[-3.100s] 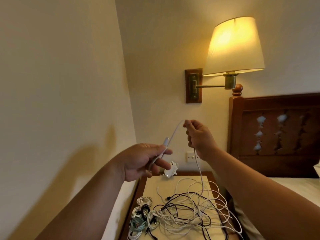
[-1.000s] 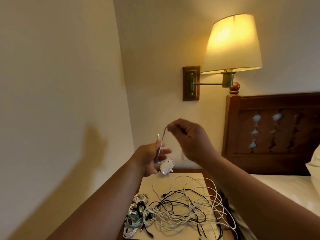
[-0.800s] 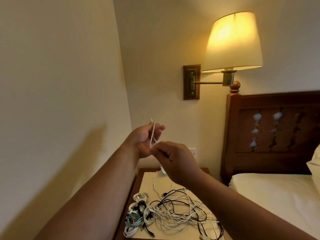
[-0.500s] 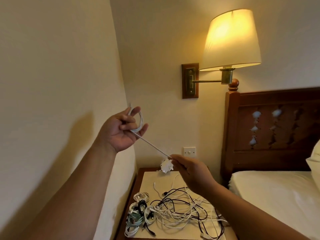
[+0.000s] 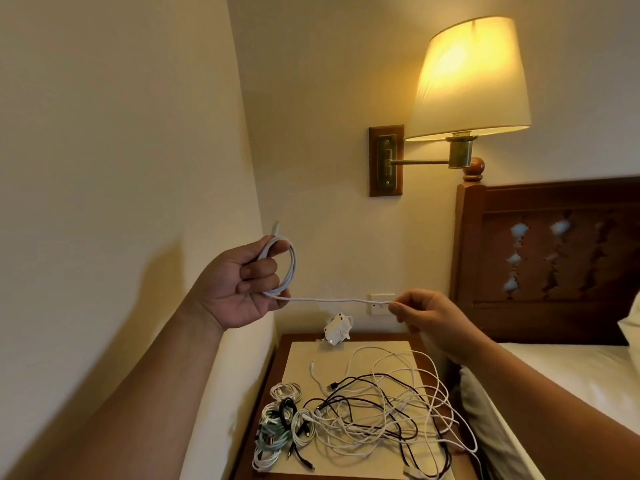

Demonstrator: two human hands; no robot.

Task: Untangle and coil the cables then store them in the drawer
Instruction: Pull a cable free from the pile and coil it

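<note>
1. Gripping one loop of the white cable (image 5: 329,300), the left hand (image 5: 242,285) is raised beside the left wall, palm toward the camera. Its fingers (image 5: 258,271) are curled through the loop, and the plug end sticks up above the thumb.
2. From the bottom of the loop the cable runs taut and nearly level, rightward across the air above the nightstand (image 5: 273,375).
3. Nightstand: dark wood, top only in view, tucked in the corner. A pale mat (image 5: 363,351) covers most of the top and carries everything below.
4. Mat, front left: coiled bundles (image 5: 277,434) lying close together, white, black and pale green, some touching.
5. Mat, back edge: small white adapter (image 5: 336,329), tilted on the far rim.
6. Mat, centre to right: loose tangle (image 5: 374,417) of white and black cables, strands crossing, a few spilling over the right edge. It touches the bundles on its left side.
7. Right hand (image 5: 426,313): thumb and forefinger pinch the far end of the taut stretch, other fingers curled under. Cannot tell where the cable goes beyond the pinch.
8. Wall lamp (image 5: 471,77) lit, on a brass arm, above the right hand.
9. Far right: carved wooden headboard (image 5: 554,258), and a bed (image 5: 571,368) with white sheets just beside the nightstand.
</note>
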